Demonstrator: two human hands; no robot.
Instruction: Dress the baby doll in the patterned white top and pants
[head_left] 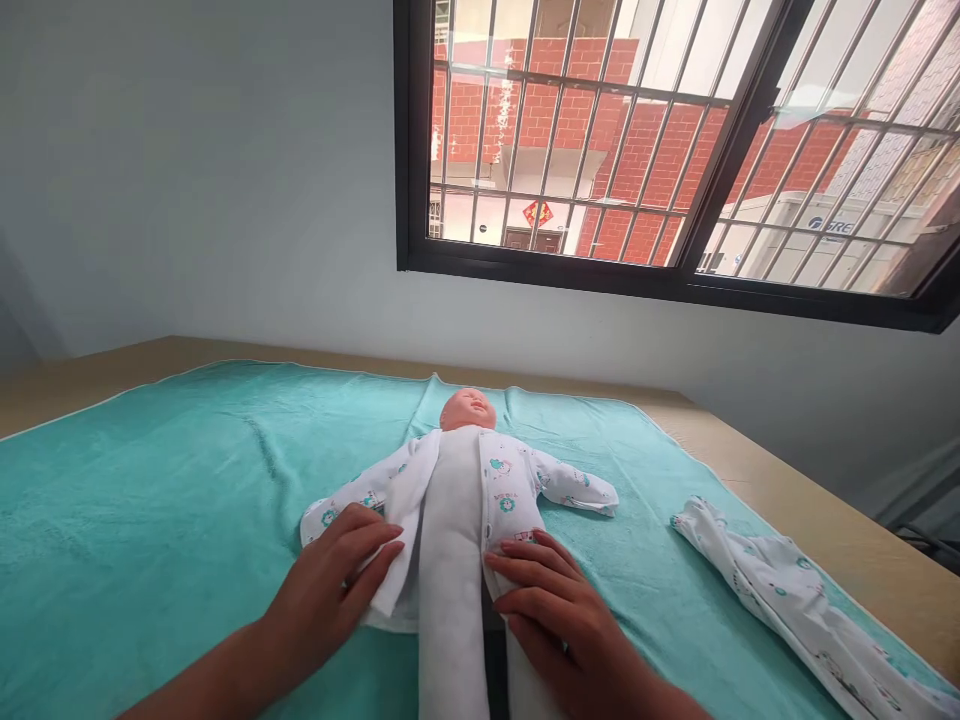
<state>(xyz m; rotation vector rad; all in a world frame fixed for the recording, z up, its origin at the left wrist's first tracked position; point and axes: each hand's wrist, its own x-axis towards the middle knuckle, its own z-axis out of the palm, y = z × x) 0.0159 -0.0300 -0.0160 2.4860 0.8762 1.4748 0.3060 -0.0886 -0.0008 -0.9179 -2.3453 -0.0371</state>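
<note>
A baby doll (466, 410) with a white cloth body lies on its back, its head at the far end. Both its arms are in the sleeves of a white printed baby jacket (506, 480), which hangs apart down the front. My left hand (337, 560) has its thumb and fingers closed on the front panel at the left, whose plain inner side shows. On the opposite panel, near its lower edge, rests my right hand (551, 590), fingers stretched out and slightly apart. The doll's legs run towards me, out of the bottom of the view.
A turquoise blanket (187, 480) spreads under the doll over a wooden table (780, 460). White printed baby trousers (787, 590) lie folded lengthwise at the right. Behind the table stands a grey wall (225, 180) with a barred, black-framed window (540, 262).
</note>
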